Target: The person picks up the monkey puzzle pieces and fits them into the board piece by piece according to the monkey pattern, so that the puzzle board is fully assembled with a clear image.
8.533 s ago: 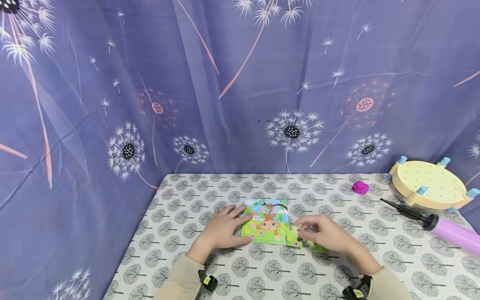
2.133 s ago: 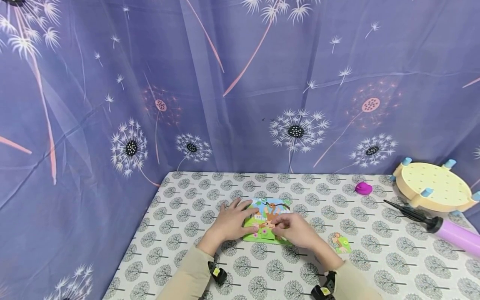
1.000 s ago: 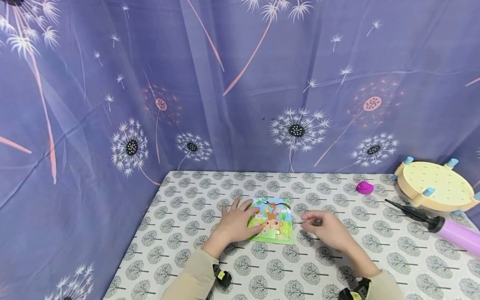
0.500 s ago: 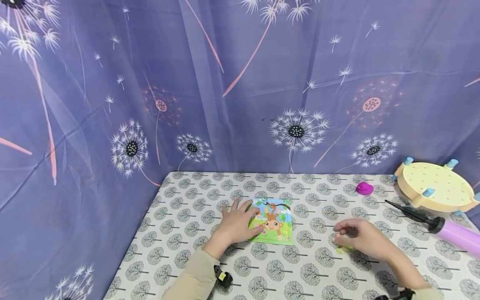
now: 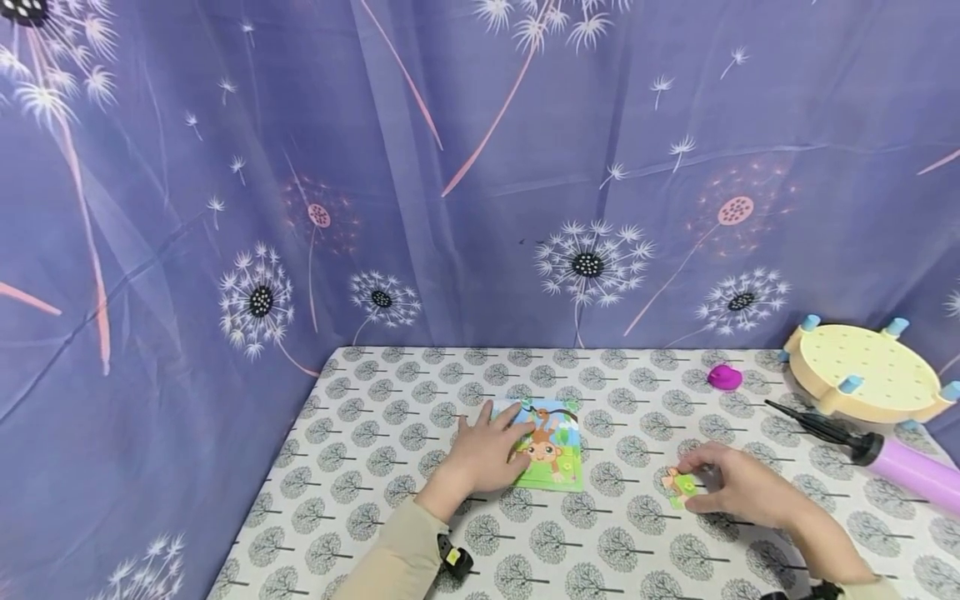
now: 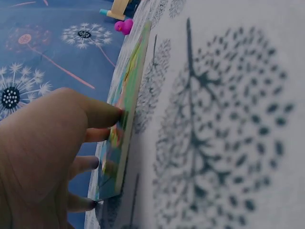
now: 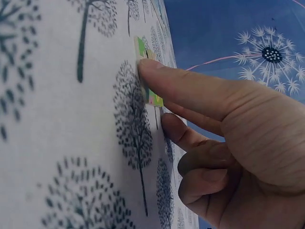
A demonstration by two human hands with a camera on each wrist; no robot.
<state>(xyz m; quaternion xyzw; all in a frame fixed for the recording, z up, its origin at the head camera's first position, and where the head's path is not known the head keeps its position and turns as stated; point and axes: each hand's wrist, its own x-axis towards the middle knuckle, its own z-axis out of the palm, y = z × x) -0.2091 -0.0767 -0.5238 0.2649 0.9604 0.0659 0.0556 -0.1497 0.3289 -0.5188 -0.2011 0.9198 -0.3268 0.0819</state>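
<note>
A square jigsaw puzzle (image 5: 555,454) with a monkey picture lies flat on the patterned cloth, its left part covered by my left hand (image 5: 483,454). The fingers of that hand spread over the puzzle, while in the left wrist view the thumb touches the edge of the puzzle board (image 6: 129,114). Farther right, a loose puzzle piece (image 5: 678,490) in green and brown lies on the cloth. My right hand (image 5: 750,487) pinches its edges between thumb and index finger. In the right wrist view the thumb covers part of the piece (image 7: 156,99), and the other fingers are curled.
A purple toy duck (image 5: 724,377) sits toward the back right. Beside it stand a round yellow stool-like toy with blue pegs (image 5: 866,371) and a pump with a pink-purple barrel (image 5: 911,471) and black nozzle. A dandelion-print curtain (image 5: 480,208) hangs behind the table.
The right hand has gone from the puzzle out to the loose piece on the right and taken its edges. The left hand has shifted slightly right over the puzzle.
</note>
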